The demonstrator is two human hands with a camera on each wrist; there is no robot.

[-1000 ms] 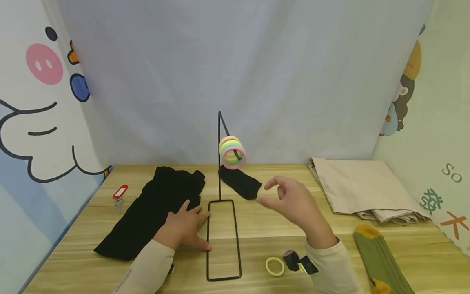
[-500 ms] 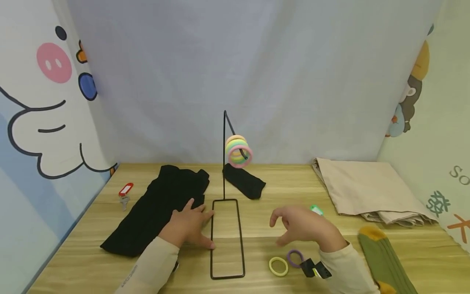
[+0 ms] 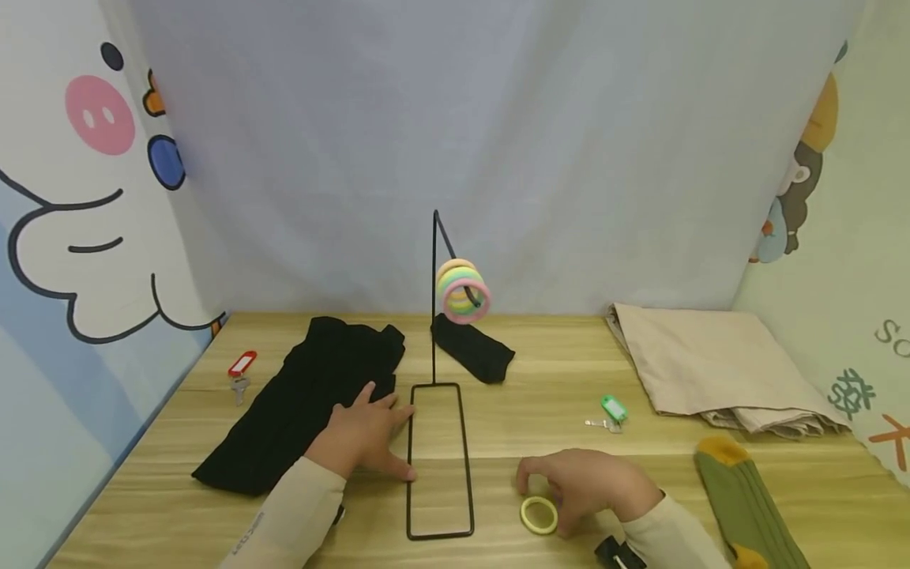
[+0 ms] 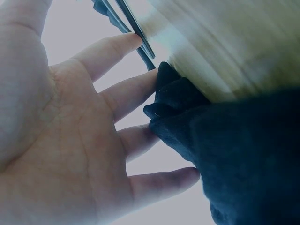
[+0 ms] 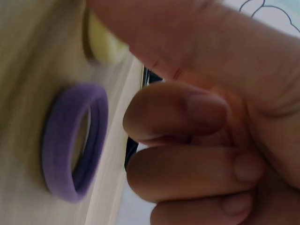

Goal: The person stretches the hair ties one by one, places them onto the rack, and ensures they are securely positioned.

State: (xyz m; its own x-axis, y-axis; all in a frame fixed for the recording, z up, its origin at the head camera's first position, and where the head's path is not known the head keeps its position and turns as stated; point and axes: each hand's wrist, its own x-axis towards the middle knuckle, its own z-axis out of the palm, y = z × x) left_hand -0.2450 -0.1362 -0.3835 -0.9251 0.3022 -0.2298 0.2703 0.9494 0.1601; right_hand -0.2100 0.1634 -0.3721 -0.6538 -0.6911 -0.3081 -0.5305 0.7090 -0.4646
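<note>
A black wire stand (image 3: 434,340) carries several pastel rings (image 3: 448,284) on its sloping arm, with a pink one at the front. My left hand (image 3: 362,435) lies with fingers spread beside the stand, thumb and index fingertips at the base's left rod. Its other fingers reach the black cloth (image 4: 248,154). Low over the table, my right hand (image 3: 593,484) has its thumb and index finger apart around the yellow ring (image 3: 539,532). Beside the curled fingers, a purple ring (image 5: 58,150) stands out in the right wrist view; the hand mostly hides it from the head view.
A key with a red tag (image 3: 242,363) lies at the left, and one with a green tag (image 3: 614,408) at the right. A small black cloth piece (image 3: 472,349) sits behind the stand. Folded beige fabric (image 3: 711,359) and a green sock (image 3: 746,490) occupy the right side.
My right hand has come down and toward me, from beside the small black cloth to the yellow ring. The green-tagged key has come into sight. My left hand stays at the stand's base.
</note>
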